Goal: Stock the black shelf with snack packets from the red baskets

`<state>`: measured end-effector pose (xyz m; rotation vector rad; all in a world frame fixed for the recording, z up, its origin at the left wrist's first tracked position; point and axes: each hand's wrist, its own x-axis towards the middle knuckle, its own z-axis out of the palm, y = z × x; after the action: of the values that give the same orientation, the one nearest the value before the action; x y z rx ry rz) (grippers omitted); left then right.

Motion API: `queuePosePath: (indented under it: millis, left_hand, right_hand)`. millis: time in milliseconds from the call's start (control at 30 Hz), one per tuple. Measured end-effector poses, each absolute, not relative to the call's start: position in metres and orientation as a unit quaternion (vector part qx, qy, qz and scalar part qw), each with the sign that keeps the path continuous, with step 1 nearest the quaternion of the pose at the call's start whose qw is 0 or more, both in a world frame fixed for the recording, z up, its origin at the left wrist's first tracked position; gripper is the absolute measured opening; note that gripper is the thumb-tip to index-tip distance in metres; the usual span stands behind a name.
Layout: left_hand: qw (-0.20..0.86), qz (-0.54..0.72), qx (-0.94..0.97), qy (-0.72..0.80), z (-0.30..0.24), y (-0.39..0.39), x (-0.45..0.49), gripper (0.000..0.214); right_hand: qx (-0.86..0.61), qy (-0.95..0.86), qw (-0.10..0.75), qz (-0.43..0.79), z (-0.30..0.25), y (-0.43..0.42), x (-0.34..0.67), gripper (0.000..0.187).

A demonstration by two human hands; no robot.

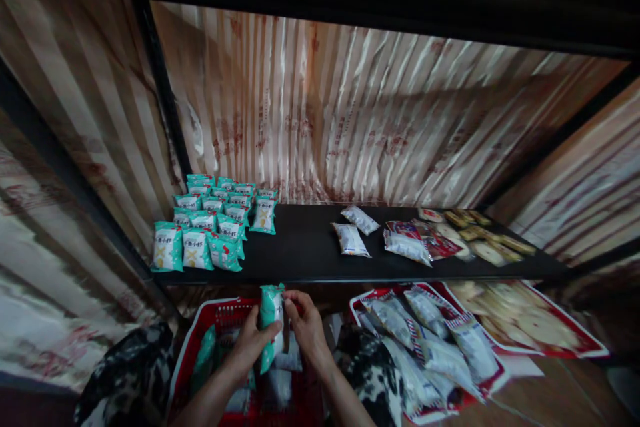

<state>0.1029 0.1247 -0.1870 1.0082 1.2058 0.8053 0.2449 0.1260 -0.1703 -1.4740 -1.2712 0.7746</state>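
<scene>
Both my hands hold one teal snack packet (271, 320) upright over a red basket (193, 340). My left hand (253, 340) wraps its lower left side. My right hand (306, 323) pinches its right edge. More teal and white packets lie inside the basket beneath my hands. Just above, on a black shelf (300, 247), several matching teal packets (210, 227) stand in rows at the left end.
White and silver packets (351, 239) lie mid-shelf, with red packets and round biscuits (480, 233) to the right. Below the shelf, a red-rimmed tray (590, 347) holds several silver packets (425, 333). Black shelf posts stand against a striped plastic backdrop. Patterned fabric covers my knees.
</scene>
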Motion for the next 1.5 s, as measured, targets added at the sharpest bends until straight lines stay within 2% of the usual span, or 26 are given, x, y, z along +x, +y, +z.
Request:
queuePosePath:
  millis: [100,200,400,500,667,867,1000,1233,1500]
  left_hand:
    - [0.665,0.408,0.391,0.488,-0.175,0.131,0.098,0.058]
    - [0.711,0.433,0.344,0.434,-0.162,0.140,0.094,0.056]
    - [0.757,0.419,0.311,0.394,-0.148,0.150,0.087,0.054]
    - [0.748,0.419,0.324,0.401,-0.147,0.153,0.087,0.053]
    - [0.671,0.440,0.381,0.458,-0.157,0.170,0.095,0.053]
    - [0.448,0.453,0.525,0.564,-0.181,0.195,0.106,0.040]
    - [0.326,0.441,0.611,0.571,-0.186,0.205,0.112,0.042]
    - [0.319,0.406,0.624,0.586,-0.196,0.241,0.121,0.048]
    - [0.271,0.391,0.636,0.607,-0.206,0.277,0.121,0.048]
  right_hand:
    - [-0.614,-0.472,0.510,0.374,-0.175,0.126,0.248,0.038]
    - [-0.601,-0.461,0.483,0.440,-0.174,0.126,0.249,0.048]
    - [-0.510,-0.449,0.443,0.585,-0.148,0.125,0.245,0.058]
    - [-0.491,-0.430,0.440,0.617,-0.140,0.127,0.245,0.059]
    - [-0.508,-0.455,0.474,0.557,-0.147,0.141,0.251,0.053]
    - [-0.560,-0.485,0.506,0.441,-0.161,0.185,0.258,0.045]
    - [-0.588,-0.513,0.502,0.374,-0.170,0.223,0.258,0.043]
    - [-0.626,-0.542,0.474,0.299,-0.181,0.279,0.248,0.039]
    - [-0.626,-0.565,0.447,0.297,-0.183,0.320,0.235,0.040]
